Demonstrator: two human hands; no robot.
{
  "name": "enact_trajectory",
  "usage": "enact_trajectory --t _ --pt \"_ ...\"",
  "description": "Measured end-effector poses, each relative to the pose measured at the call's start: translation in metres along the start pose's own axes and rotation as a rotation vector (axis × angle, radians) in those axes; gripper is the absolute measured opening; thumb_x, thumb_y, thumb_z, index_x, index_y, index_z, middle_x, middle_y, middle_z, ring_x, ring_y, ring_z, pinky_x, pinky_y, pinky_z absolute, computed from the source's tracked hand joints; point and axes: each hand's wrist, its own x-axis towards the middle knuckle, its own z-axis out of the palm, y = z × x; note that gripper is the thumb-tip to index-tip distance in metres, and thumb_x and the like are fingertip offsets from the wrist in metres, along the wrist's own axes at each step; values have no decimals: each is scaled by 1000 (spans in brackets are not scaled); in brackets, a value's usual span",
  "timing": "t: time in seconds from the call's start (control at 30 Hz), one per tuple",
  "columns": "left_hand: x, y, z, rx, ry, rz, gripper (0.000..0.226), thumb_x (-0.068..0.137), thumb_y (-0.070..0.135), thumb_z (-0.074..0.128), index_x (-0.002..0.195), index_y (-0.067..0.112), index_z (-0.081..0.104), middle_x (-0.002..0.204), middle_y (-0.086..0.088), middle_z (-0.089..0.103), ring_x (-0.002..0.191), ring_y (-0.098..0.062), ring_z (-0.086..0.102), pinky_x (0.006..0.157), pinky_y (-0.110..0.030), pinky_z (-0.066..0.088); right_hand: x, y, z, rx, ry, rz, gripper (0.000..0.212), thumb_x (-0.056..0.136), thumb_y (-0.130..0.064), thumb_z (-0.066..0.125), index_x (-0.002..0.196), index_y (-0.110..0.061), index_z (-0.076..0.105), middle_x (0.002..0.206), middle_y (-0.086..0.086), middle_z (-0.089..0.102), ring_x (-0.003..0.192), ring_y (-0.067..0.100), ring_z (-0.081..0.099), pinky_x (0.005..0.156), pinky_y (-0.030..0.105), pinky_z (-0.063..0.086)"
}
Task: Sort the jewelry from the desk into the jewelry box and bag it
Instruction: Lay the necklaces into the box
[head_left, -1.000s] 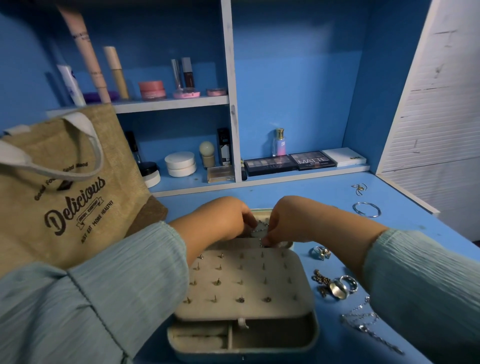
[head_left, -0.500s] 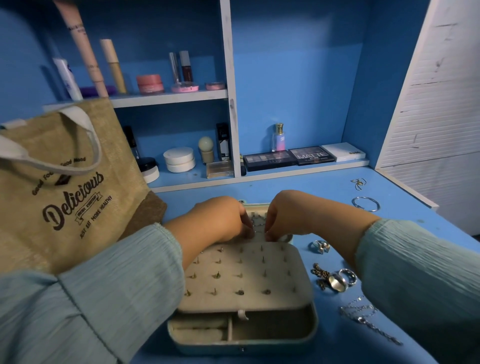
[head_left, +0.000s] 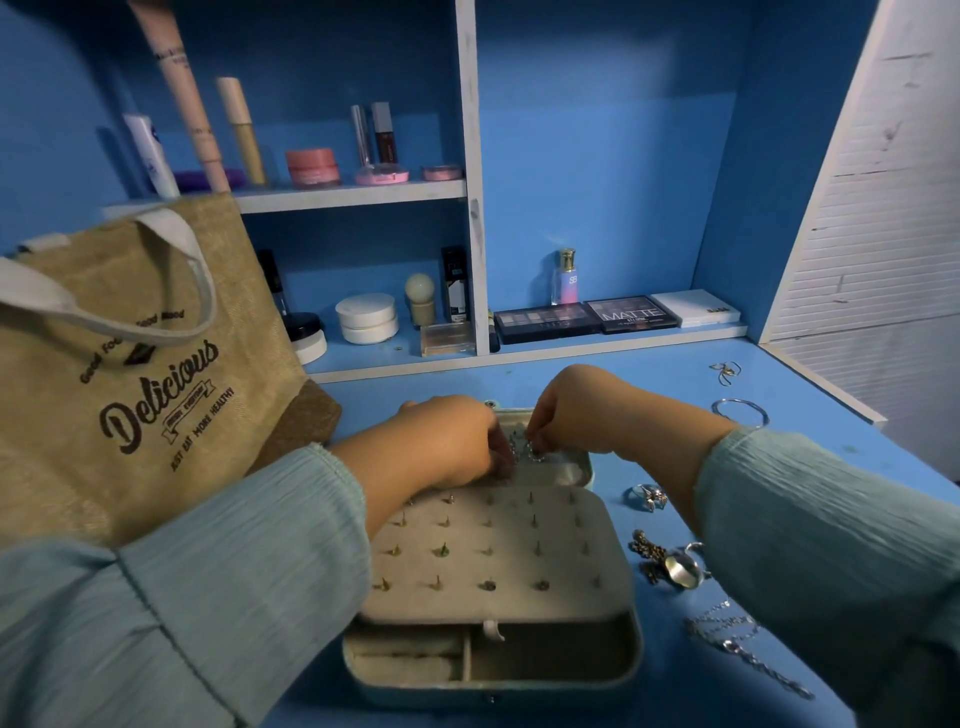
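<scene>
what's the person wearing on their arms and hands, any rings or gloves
Both arms wear long, loose sleeves of pale teal-green fabric with a fine crinkled rib, left sleeve and right sleeve. Each ends in a stitched cuff near the wrist. The left hand and right hand are bare: no gloves, and no rings, watch or bracelet show.

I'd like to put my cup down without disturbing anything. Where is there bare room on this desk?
Bare desk lies between the shelf ledge and the jewelry box, and behind the bangle. Crowded: right of the box, with rings and chains; the tote bag fills the left.
</scene>
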Motion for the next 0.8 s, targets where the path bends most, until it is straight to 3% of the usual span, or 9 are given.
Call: enact_trajectory --t 0.13,0.27,0.37,0.43,0.53,0.8 --pt "-1 -1 1 36 27 10 22 92 39 55 112 35 62 119 4 59 113 -19 50 98 -35 37 0 -2 0 -41 -63 -9 26 83 -17 65 108 -13 68 89 2 58 73 12 51 59 15 39" --pt "0 -2 2 27 37 17 21 91 39 55 110 37 63 121 6 59 114 -19 49 98 -35 35 -5 -11 -5 -179 -121 -4 28 89 -23 57 114 -13 66 107 4 64 80 14 47 56 16 33" --pt "1 -3 1 31 36 22 20 92 38 55 110 38 63 121 7 59 115 -19 48 100 -36 35 -5 -11 -7 -148 -109 -38 30 90 -9 54 115 -21 67 100 -2 60 83 14 49 53 12 33" --pt "2 -4 2 30 37 26 21 91 39 55 110 38 64 121 7 59 115 -19 48 101 -37 34 -6 -11 -5 -206 -111 -40 37 90 -4 52 120 -24 62 110 -3 58 86 13 48 53 11 34" --pt "3 -5 4 19 53 28 20 90 40 56 108 37 64 118 6 59 113 -19 49 99 -37 35 -6 -13 -3 -241 -136 -57 33 90 -10 53 120 -21 63 120 2 61 87 13 49 69 18 41" --pt "5 -6 6 22 61 12 20 90 41 55 108 35 64 118 5 59 113 -20 49 99 -38 34 -16 -19 -6 -381 -242 -53 34 97 -14 39 124 -12 59 128 10 54 114 25 52 87 26 40"
